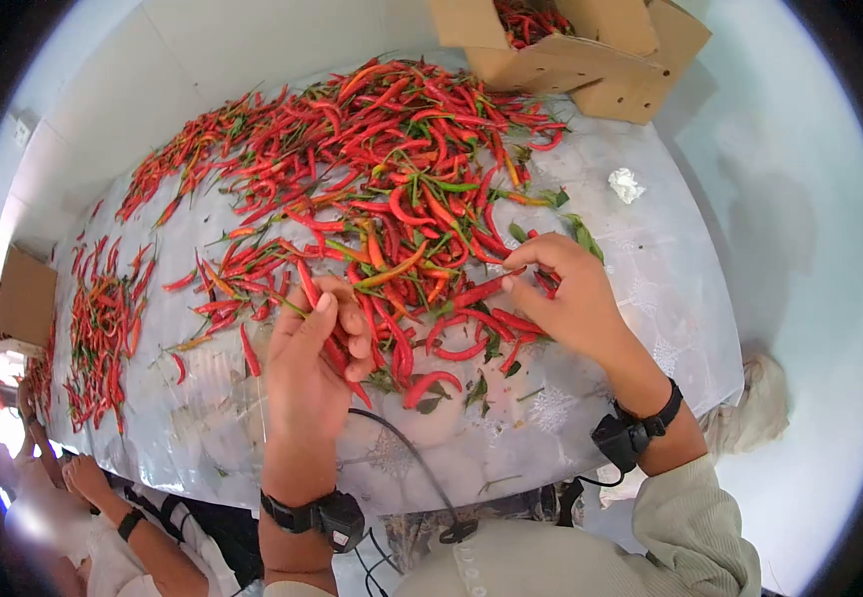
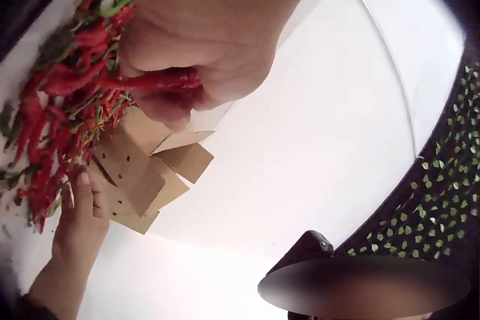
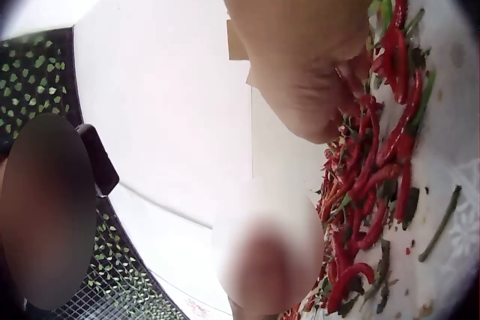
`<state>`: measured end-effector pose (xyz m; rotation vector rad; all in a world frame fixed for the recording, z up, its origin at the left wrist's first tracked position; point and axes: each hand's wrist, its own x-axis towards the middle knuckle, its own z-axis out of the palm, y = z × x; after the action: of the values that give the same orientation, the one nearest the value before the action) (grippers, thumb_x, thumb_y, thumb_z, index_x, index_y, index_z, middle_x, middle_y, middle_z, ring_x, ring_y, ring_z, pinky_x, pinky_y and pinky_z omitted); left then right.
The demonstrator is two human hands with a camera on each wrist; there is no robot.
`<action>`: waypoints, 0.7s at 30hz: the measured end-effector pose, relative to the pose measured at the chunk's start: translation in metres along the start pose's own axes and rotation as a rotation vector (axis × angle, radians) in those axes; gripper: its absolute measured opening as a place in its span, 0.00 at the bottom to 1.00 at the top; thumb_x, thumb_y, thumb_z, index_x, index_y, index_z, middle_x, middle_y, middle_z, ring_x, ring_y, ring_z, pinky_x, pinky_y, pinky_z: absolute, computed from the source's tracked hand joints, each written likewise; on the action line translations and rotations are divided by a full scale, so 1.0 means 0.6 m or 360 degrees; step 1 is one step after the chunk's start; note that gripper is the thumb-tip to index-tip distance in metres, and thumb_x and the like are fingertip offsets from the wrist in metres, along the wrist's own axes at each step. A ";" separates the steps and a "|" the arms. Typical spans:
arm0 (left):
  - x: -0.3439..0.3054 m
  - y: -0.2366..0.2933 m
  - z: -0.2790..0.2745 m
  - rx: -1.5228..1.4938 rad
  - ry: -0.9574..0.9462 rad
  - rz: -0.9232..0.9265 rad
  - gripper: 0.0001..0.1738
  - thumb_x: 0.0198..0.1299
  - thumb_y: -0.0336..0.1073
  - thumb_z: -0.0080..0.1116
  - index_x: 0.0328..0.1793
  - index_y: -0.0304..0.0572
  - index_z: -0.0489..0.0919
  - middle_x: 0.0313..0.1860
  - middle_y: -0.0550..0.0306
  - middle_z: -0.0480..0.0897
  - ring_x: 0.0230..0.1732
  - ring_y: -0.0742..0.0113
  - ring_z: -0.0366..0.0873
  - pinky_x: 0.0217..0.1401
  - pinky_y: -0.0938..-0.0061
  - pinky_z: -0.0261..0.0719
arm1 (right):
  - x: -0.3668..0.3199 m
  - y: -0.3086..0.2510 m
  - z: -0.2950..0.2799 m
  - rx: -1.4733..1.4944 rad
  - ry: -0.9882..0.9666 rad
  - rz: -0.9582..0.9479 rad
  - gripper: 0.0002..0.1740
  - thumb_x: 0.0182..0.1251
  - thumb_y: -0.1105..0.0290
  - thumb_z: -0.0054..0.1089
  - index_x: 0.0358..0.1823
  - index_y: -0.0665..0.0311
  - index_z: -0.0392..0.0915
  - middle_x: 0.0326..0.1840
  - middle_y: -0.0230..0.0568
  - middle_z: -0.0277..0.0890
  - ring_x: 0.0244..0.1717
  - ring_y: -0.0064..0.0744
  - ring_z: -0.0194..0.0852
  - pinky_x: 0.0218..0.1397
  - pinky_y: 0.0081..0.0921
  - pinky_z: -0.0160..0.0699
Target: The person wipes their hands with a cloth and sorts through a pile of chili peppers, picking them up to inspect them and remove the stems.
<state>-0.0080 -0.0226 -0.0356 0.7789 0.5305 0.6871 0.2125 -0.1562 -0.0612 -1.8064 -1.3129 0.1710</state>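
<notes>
My left hand (image 1: 304, 383) is over the near edge of a big heap of red chili peppers (image 1: 382, 129), palm up. Its curled fingers and thumb grip red chilies (image 1: 308, 287); one red chili (image 2: 161, 80) pokes out of the fist in the left wrist view. To the right, my right hand (image 1: 581, 303) pinches a red chili (image 1: 479, 293) by its end between thumb and forefinger, just above the loose peppers. In the right wrist view the fingertips are largely hidden behind the hand. Green stems and a few orange chilies mix through the heap.
A cardboard box (image 1: 591, 70) with chilies inside stands at the back right. Crumpled white paper (image 1: 626, 185) lies on the plastic-covered table (image 1: 665, 298). A smaller chili pile (image 1: 103, 338) and another cardboard box (image 1: 25, 298) are at left, beside another person's arm (image 1: 143, 537).
</notes>
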 end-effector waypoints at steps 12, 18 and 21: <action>0.011 -0.007 -0.023 -0.0140 -0.0115 -0.0359 0.11 0.69 0.39 0.50 0.46 0.39 0.75 0.29 0.60 0.77 0.26 0.72 0.74 0.23 0.79 0.69 | 0.110 -0.036 0.073 -0.0442 0.0116 -0.0353 0.10 0.55 0.70 0.63 0.38 0.63 0.78 0.37 0.46 0.76 0.42 0.50 0.73 0.46 0.40 0.71; 0.013 -0.013 -0.016 -0.0182 -0.0098 -0.0497 0.12 0.69 0.41 0.49 0.44 0.40 0.75 0.29 0.60 0.77 0.26 0.70 0.73 0.24 0.78 0.69 | 0.116 -0.002 0.068 -0.0545 -0.0107 -0.0036 0.11 0.54 0.69 0.64 0.38 0.63 0.79 0.30 0.42 0.78 0.33 0.40 0.78 0.37 0.33 0.76; 0.011 -0.013 -0.015 -0.0138 -0.0074 -0.0538 0.11 0.69 0.40 0.49 0.43 0.40 0.75 0.28 0.60 0.76 0.25 0.71 0.73 0.24 0.78 0.69 | 0.113 -0.017 0.041 -0.0570 -0.0277 0.0111 0.09 0.53 0.68 0.62 0.36 0.62 0.78 0.30 0.41 0.79 0.34 0.41 0.79 0.38 0.35 0.76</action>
<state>-0.0067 -0.0176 -0.0481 0.6035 0.5701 0.3754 0.2209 -0.0858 -0.0447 -2.1811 -1.4746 0.1404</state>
